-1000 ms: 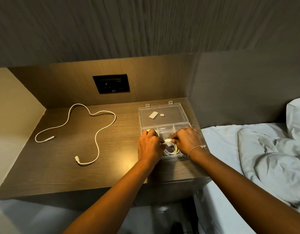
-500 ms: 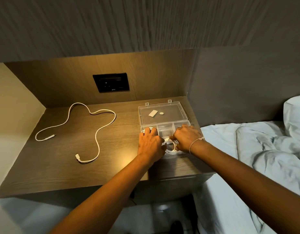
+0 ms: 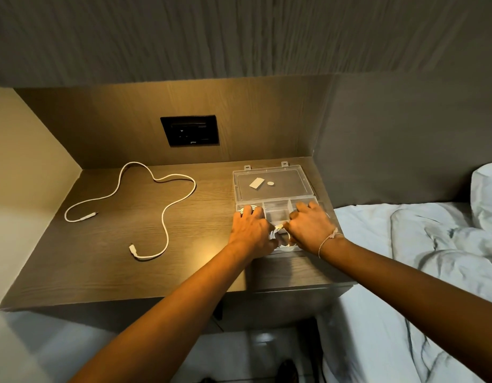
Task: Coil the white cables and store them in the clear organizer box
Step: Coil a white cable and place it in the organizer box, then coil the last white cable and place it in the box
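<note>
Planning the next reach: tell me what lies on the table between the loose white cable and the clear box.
Nothing: the head view shows only bare wood tabletop between the loose cable and the clear box.

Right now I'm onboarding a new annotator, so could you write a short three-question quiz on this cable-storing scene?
1. True or false: the lid of the clear organizer box is closed.
2. Where does the uncoiled white cable lie?
A. on the bed
B. on the wooden table, left of the box
C. inside the box
3. Fill in: the left hand and right hand are both at the ____ cable in the box's near compartment.

Key:
1. False, it lies open behind the box.
2. B, spread loose on the wooden table.
3. coiled
</note>
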Available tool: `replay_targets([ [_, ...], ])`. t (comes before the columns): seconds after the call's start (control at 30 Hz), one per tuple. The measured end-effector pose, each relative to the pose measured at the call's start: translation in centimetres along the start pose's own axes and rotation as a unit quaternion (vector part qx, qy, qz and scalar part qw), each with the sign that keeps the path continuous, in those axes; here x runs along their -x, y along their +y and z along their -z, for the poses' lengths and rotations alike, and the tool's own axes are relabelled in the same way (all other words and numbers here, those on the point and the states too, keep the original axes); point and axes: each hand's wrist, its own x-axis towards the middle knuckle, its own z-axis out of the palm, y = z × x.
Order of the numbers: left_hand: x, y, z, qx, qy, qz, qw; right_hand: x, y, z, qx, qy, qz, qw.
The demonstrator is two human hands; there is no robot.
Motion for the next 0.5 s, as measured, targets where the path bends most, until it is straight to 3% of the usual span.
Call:
replay_targets([
  [0.4, -2.1, 1.9, 0.9, -0.140, -0.047, 0.021, 0.989, -0.9, -0.7, -0.1, -0.047, -0.038, -0.032, 0.998],
  [0.5, -2.2, 2.2, 0.9, -0.121, -0.046, 0.046, 0.991, -0.6, -0.2, 0.4, -0.064, -0.032, -0.051, 0.996],
])
